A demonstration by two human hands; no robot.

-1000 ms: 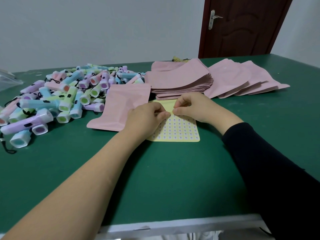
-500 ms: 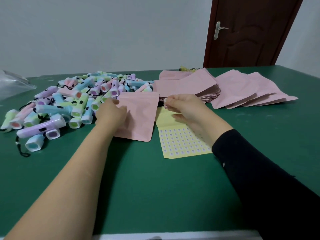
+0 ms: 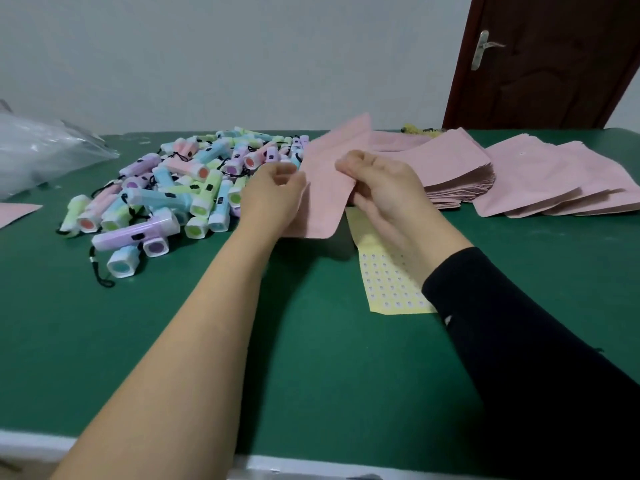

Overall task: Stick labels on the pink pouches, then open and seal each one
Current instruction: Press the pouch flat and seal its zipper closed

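Your left hand and right hand curl their fingers around the side edges of a flat, matte pink pouch. Half a second ago it lay flat. Now it tilts up just beyond the yellow label sheet, a smooth rectangle with rounded corners.

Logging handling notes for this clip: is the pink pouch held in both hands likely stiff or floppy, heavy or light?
Probably light: the pink pouch looks flat and thin, and the left hand and right hand hold it up by its edges alone. Likely floppy rather than stiff: its surface seems to bend between the two grips.
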